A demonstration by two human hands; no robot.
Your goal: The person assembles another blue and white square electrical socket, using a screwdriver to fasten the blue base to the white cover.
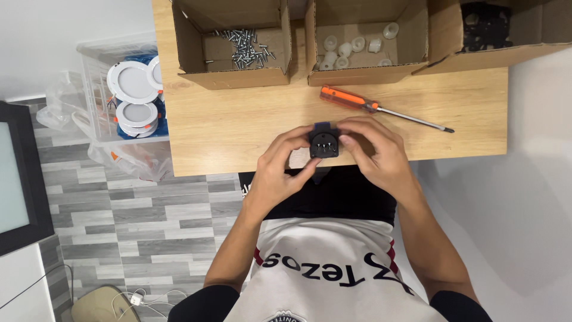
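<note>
Black plastic part (324,144) sits mid-frame between my hands: left hand (279,170) and right hand (375,155) both pinching it (screwdriver (381,109) just above).

A small assembly workstation, likely in a home or small workshop: a wooden surface (238,119) carries open cardboard boxes sorted by part, one of screws (244,49), one of white plastic pieces (351,46). An orange-handled screwdriver (381,108) lies near them, and a clear bin of round white downlights (134,98) stands on grey plank flooring (149,214).
</note>
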